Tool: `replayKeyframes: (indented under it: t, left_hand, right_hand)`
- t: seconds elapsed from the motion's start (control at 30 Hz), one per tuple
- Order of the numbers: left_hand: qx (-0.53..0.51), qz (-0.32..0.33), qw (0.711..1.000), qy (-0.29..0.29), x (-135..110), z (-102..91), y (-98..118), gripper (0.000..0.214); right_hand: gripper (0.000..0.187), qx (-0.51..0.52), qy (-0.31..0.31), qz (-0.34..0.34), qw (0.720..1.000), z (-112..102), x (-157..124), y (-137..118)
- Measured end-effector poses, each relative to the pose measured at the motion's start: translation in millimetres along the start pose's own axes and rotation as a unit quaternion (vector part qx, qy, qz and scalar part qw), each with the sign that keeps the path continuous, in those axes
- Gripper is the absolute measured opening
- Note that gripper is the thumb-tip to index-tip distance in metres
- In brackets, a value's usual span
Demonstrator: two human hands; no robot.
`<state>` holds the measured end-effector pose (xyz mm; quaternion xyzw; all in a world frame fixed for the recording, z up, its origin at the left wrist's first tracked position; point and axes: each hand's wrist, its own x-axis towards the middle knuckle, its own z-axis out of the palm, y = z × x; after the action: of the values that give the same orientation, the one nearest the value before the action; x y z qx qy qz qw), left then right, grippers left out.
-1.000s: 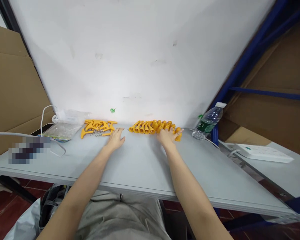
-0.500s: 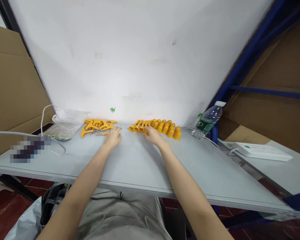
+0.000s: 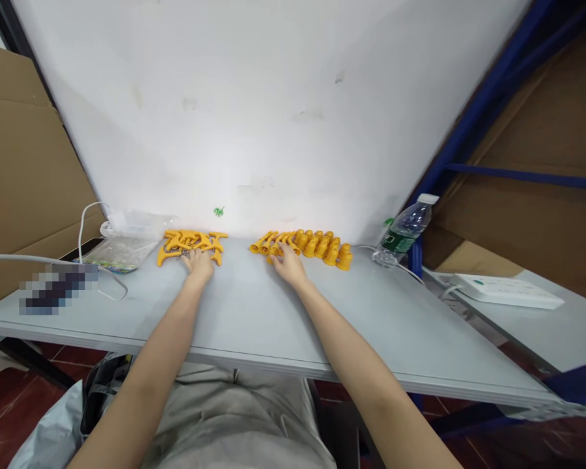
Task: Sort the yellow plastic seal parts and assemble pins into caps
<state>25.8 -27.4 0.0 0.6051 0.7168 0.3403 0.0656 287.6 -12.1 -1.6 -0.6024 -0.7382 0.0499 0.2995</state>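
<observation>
My left hand [image 3: 198,266] lies over the front of a pile of yellow T-shaped handle pieces [image 3: 190,238], its fingers spread at small metal bits [image 3: 180,253] too small to name. I cannot see anything held in it. To its right, my right hand [image 3: 290,264] is at the front of a row of yellow horn-shaped pieces [image 3: 264,247]. Thumb and fingers close around one yellow piece [image 3: 269,259], mostly hidden by the hand. Behind and right of this hand, several yellow cup-shaped pieces [image 3: 330,255] stand in rows.
A clear plastic bottle [image 3: 404,234] leans at the right, near a cable and a white power strip [image 3: 505,291]. Plastic bags [image 3: 122,253] and a white cable [image 3: 82,228] occupy the left. A white wall [image 3: 293,130] backs the grey table [image 3: 254,326].
My left hand has moved left, from beside the handle pile onto its metal bits. My right hand has shifted slightly left along the horn-shaped pieces.
</observation>
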Motion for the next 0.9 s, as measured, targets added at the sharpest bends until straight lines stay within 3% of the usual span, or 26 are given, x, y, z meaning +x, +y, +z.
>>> replayKeyframes:
  t: [0.1,0.2,0.3,0.4,0.5,0.6,0.7,0.8,0.9]
  left_hand:
    - [0.082,-0.001,0.997,-0.004,-0.3,3.0,-0.6,0.022]
    - [0.080,0.005,0.997,-0.002,-0.6,4.2,1.2,0.020]
    - [0.021,-0.010,1.000,0.020,0.5,3.1,7.4,0.013]
    - [-0.126,-0.051,0.988,0.079,2.4,1.1,19.9,0.010]
    - [-0.363,-0.099,0.921,0.101,1.9,1.2,34.9,0.008]
    - [-0.555,-0.138,0.819,0.048,-2.5,4.2,46.0,0.008]
    - [-0.644,-0.182,0.743,-0.018,-8.3,7.9,50.4,0.009]
    - [-0.679,-0.215,0.701,-0.046,-11.5,10.4,50.3,0.010]
    - [-0.692,-0.209,0.689,-0.053,-11.7,11.2,50.0,0.010]
  right_hand:
    - [0.051,0.056,-0.004,0.035,0.998,5.2,1.1,1.2]
    - [0.050,0.074,-0.019,0.058,0.995,8.7,2.0,1.6]
    - [0.048,0.055,-0.020,0.070,0.996,10.8,1.9,0.7]
    - [0.043,0.016,-0.020,0.079,0.997,13.0,2.7,-0.3]
    - [0.039,-0.004,-0.019,0.089,0.996,15.6,4.9,-0.2]
    - [0.037,-0.004,-0.022,0.094,0.995,17.0,6.9,0.4]
    - [0.031,-0.013,-0.020,0.082,0.996,15.5,6.4,-0.8]
    - [0.029,-0.043,-0.007,0.020,0.999,10.8,2.8,-6.6]
    - [0.031,-0.060,-0.018,-0.048,0.997,4.8,-2.5,-17.5]
